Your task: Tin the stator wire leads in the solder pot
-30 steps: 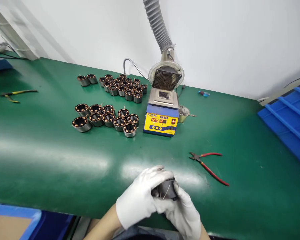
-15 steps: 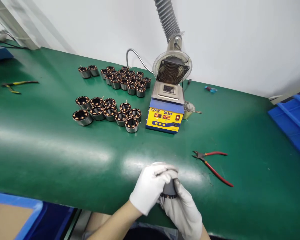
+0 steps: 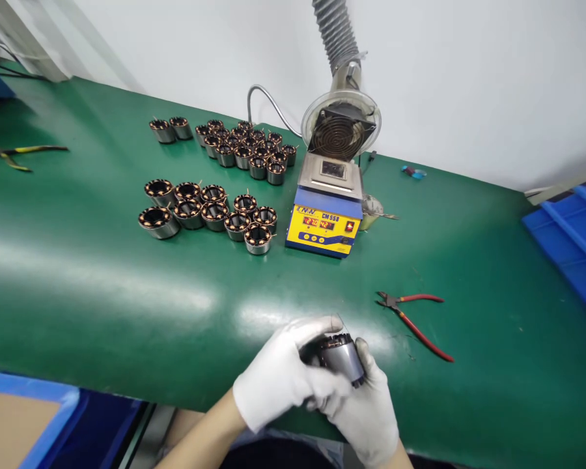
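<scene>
The head view shows yellow-handled pliers (image 3: 29,151) on the green desk (image 3: 97,293), then rows of stators (image 3: 215,212). The left hand's (image 3: 288,368) grip curls around one side of a held stator (image 3: 342,359); the right hand's (image 3: 368,404) grip cradles its other side, below red-handled cutters (image 3: 415,322).

Our green bench (image 3: 185,280) bears copper-wound rings (image 3: 215,215) in clusters and a yellow-fronted CM558 unit (image 3: 324,215). We see red-handled cutters (image 3: 413,319) lying open at right, yellow-handled pliers (image 3: 29,153) at left.
</scene>
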